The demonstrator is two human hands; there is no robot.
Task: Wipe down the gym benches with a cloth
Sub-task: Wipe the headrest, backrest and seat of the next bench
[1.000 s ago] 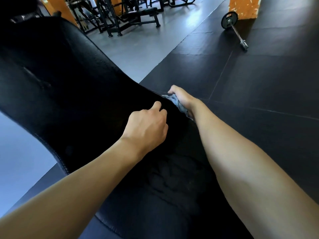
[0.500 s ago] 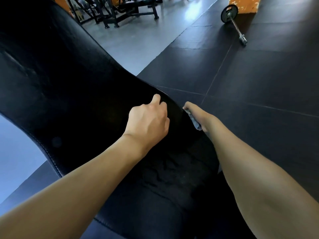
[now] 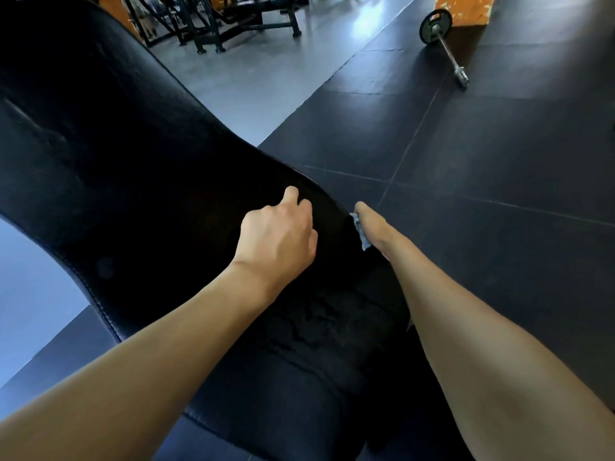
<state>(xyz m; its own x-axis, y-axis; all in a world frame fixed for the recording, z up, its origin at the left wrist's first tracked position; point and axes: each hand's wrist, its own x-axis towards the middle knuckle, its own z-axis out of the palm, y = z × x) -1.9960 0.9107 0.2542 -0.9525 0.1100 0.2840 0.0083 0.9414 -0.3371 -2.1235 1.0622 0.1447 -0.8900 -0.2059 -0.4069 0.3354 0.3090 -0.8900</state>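
Fingers [image 3: 361, 209] of the right hand [image 3: 373, 225] clamp the cloth [image 3: 362, 233], which looks soft, light and best bunched up, on the bench [image 3: 133, 144] edge; left hand [image 3: 279, 234] fingers curl empty.

Barbell [image 3: 447, 51] lies on dark rubber floor tiles [image 3: 499, 154], upper right. One round black plate [image 3: 435, 26] sits on its far end, just beside an orange block [image 3: 466, 10]; the bare metal near end points toward the camera. Lighter grey floor [image 3: 266, 78] runs left of the tiles, with glare on it. Black-framed gym equipment [image 3: 213, 28] stands on the grey floor at top. Orange wall patch [image 3: 116, 8] behind it, top left.
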